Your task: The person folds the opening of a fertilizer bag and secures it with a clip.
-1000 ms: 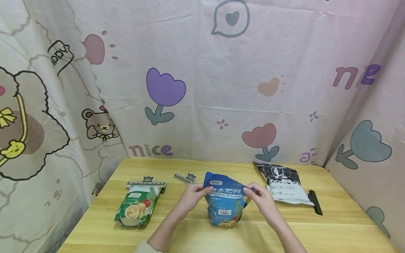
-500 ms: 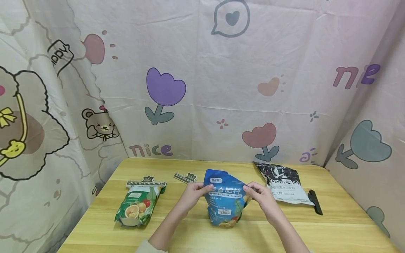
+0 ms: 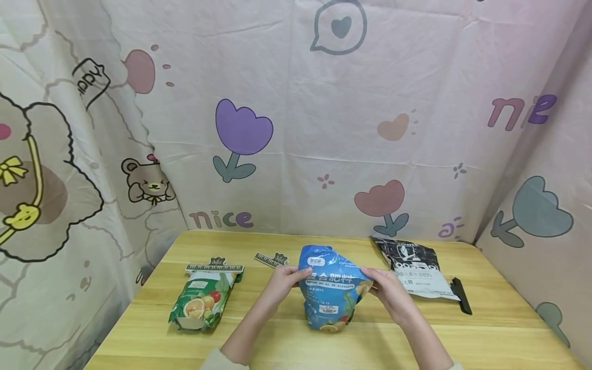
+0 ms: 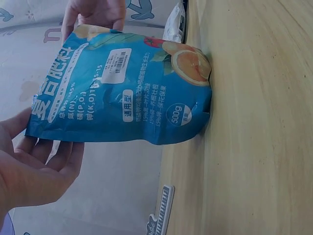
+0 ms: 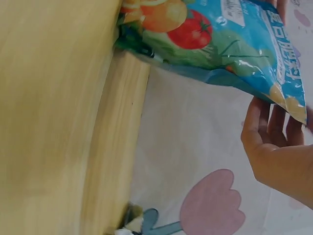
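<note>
A blue fertilizer bag [image 3: 327, 293] with orange and tomato pictures stands upright on the wooden table. My left hand [image 3: 283, 285] pinches its upper left edge, thumb on the front face. The upper right corner is pinched by my right hand [image 3: 390, 293]. In the left wrist view the curled fingers [image 4: 61, 154] lie behind the bag's edge. From the right wrist view, the right hand's fingers [image 5: 252, 120] tuck behind the bag's side. Above the hands the bag's top slants down to the right. Its back is hidden in the head view.
A green fertilizer bag [image 3: 199, 303] with a piano-key clip [image 3: 214, 268] across its top lies at left. Another piano-key clip [image 3: 272, 259] lies behind my left hand. At right rests a black-and-white bag [image 3: 416, 272] with a black clip [image 3: 461, 296] at its end.
The blue bag's top has risen slightly and its upper right corner is drawn outward. My right hand has shifted a little to the right; the left has barely moved.
</note>
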